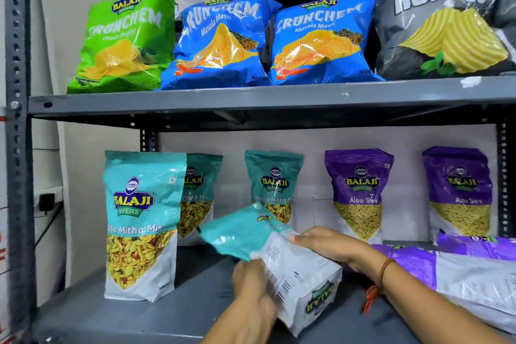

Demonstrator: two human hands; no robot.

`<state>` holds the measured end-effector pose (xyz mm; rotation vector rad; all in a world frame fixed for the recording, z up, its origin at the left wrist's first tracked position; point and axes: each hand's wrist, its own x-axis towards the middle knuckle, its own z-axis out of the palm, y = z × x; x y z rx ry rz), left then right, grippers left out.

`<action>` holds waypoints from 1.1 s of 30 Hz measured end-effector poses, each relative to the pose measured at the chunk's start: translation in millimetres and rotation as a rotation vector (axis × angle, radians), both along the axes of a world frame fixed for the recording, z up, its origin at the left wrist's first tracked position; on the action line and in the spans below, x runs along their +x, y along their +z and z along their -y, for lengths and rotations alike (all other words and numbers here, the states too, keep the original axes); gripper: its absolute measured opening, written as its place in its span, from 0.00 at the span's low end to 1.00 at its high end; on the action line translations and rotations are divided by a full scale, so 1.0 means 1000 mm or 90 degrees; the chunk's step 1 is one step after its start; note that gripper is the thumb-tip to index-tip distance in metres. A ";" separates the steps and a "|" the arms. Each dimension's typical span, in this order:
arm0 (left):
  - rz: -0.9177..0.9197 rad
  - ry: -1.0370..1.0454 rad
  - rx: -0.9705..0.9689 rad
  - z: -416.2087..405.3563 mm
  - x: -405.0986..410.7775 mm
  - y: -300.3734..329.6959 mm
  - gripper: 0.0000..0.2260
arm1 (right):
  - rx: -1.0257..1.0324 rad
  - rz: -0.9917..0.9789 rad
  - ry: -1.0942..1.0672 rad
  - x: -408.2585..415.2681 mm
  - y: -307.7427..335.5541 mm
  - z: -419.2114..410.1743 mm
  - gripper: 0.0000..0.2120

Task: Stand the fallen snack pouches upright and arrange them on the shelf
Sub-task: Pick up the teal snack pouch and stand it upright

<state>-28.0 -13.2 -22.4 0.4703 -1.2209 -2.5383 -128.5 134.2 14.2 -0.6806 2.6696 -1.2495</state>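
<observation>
A teal and white Khatta Mitha pouch (268,248) is tilted above the lower shelf (195,301), its back side towards me and its top pointing left. My left hand (251,282) grips its lower edge and my right hand (326,243) holds its upper right side. Three teal pouches stand upright: one at the front left (141,226), one behind it (198,198) and one at the back middle (272,181). Two purple Aloo Sev pouches (358,193) (459,190) stand at the back right. Fallen purple pouches (463,274) lie flat at the right, beside my right forearm.
The upper shelf (251,98) holds a green Crunchem bag (122,45), two blue Crunchem bags (220,42) (321,39) and a grey Rumbles bag (441,19). A grey slotted upright (16,148) frames the left side. A white wall lies behind the lower shelf.
</observation>
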 end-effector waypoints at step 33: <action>-0.085 -0.209 -0.516 0.097 -0.044 -0.011 0.15 | -0.342 -0.052 -0.051 0.071 -0.059 0.042 0.44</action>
